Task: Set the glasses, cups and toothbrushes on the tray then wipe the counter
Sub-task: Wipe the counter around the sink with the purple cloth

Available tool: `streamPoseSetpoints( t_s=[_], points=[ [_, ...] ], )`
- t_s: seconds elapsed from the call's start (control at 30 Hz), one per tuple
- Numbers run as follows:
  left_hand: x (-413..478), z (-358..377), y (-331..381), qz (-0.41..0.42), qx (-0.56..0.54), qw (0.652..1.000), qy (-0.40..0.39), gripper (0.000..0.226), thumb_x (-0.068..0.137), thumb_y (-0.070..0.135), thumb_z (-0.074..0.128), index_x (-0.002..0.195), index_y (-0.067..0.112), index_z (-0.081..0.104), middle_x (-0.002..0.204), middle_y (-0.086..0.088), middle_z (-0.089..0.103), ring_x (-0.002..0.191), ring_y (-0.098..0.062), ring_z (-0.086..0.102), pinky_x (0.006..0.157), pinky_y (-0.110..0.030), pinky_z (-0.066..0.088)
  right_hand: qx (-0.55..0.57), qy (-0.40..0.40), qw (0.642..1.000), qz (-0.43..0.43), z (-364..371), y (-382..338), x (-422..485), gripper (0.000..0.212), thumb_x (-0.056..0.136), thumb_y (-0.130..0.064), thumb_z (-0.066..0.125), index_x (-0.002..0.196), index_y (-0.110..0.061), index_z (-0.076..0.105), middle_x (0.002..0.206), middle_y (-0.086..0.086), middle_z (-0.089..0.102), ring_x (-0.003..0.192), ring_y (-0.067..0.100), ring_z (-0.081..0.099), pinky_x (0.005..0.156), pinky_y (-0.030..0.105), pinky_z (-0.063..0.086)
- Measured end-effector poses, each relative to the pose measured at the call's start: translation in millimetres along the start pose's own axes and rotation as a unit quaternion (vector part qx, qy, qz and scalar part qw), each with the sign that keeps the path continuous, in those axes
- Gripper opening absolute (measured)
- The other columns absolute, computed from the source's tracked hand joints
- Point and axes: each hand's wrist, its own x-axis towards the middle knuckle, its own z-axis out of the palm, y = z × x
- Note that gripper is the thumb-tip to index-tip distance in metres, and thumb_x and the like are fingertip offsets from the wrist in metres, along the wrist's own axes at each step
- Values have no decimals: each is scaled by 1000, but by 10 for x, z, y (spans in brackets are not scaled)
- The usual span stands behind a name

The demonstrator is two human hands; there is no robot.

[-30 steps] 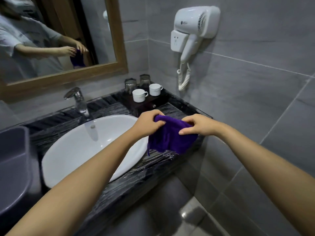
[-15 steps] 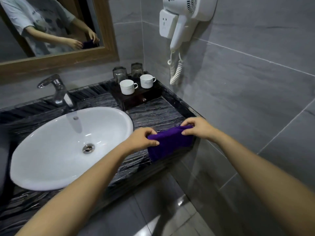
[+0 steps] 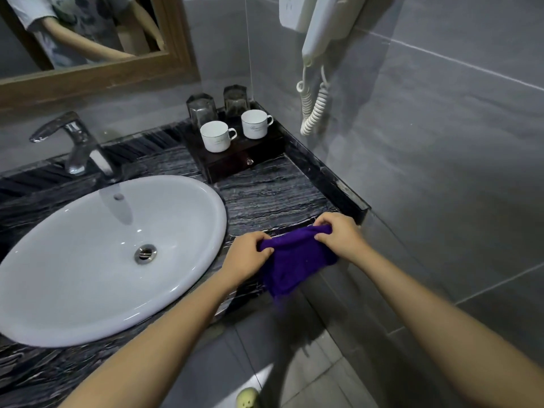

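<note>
A purple cloth point(image 3: 294, 260) hangs over the front edge of the dark marble counter point(image 3: 273, 195). My left hand point(image 3: 247, 257) pinches its left top corner and my right hand point(image 3: 341, 237) pinches its right top corner. At the back right corner a dark wooden tray point(image 3: 235, 160) with a small drawer knob carries two white cups point(image 3: 216, 136) point(image 3: 255, 123) and, behind them, two upturned glasses point(image 3: 201, 108) point(image 3: 235, 99). No toothbrushes are in sight.
A white oval basin point(image 3: 103, 254) fills the counter's left, with a chrome faucet point(image 3: 75, 142) behind it. A wall-mounted hair dryer point(image 3: 318, 28) with a coiled cord hangs above the tray. A wood-framed mirror point(image 3: 97, 75) is on the back wall. Grey tiled floor lies below.
Both hands have brought the cloth down from mid-air to the counter's front edge; it now hangs lower over the edge. The view has tilted downward.
</note>
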Motion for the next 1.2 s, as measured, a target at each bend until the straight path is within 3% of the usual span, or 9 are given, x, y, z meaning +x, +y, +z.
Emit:
streamPoseSetpoints(
  t_s=[0.23,0.4,0.47,0.53,0.6,0.67,0.83,0.93,1.2],
  points=[
    [293,198,-200,6,97,995,25,24,83,21,62,105,11,64,105,-13,60,105,-29,54,87,-31,39,-131,66,989,1,296,30,167,25,84,-21,63,109,-17,63,112,4,54,113,24,45,101,38,37],
    [515,86,-463,49,140,984,100,35,83,22,62,114,6,59,114,-18,57,109,-34,51,95,-38,40,-233,82,967,-68,530,-12,196,27,81,-16,63,108,-13,59,113,8,53,108,27,46,93,39,39],
    [633,-19,-651,60,204,967,137,47,85,22,59,126,1,50,132,-23,49,122,-39,45,102,-44,37,-216,58,962,-159,646,-15,136,34,84,-29,62,112,-11,61,115,10,58,109,30,52,94,40,43],
    [723,-81,-823,31,256,960,108,60,90,32,51,140,3,32,150,-22,29,139,-37,26,113,-47,24,-215,-42,958,-185,784,5,55,57,89,-47,50,133,-12,50,137,13,50,131,32,41,112,42,29],
    [775,-71,-961,9,274,959,77,67,93,41,41,145,6,19,156,-17,15,144,-33,11,117,-46,15,-233,-91,953,-169,901,69,-22,74,90,-60,32,149,-15,24,157,7,23,147,28,13,121,41,3],
    [789,-40,-1031,12,271,960,75,69,94,44,36,146,5,14,157,-16,11,145,-31,7,118,-45,11,-248,-82,953,-156,985,104,-75,81,87,-66,19,150,-17,11,160,5,6,148,29,0,119,42,-6],
    [798,-42,-1068,2,226,969,102,70,94,44,35,146,5,10,157,-16,8,146,-29,6,119,-41,8,-259,-20,962,-80,1062,32,-25,81,86,-63,29,145,-7,29,155,16,23,144,34,17,116,47,13],
    [805,-51,-1082,-8,210,972,103,70,95,43,33,146,4,8,157,-17,5,146,-29,4,119,-39,5,-227,-28,973,-20,1111,54,114,78,93,-56,29,150,-10,3,160,10,-4,147,24,-10,118,39,-9],
    [807,-56,-1064,1,175,979,104,66,96,37,35,146,2,9,157,-19,5,146,-29,3,120,-37,6,-232,-10,973,5,1014,-29,671,73,96,-53,18,150,-8,-2,160,13,-9,148,26,-12,121,42,-8]
  ],
)
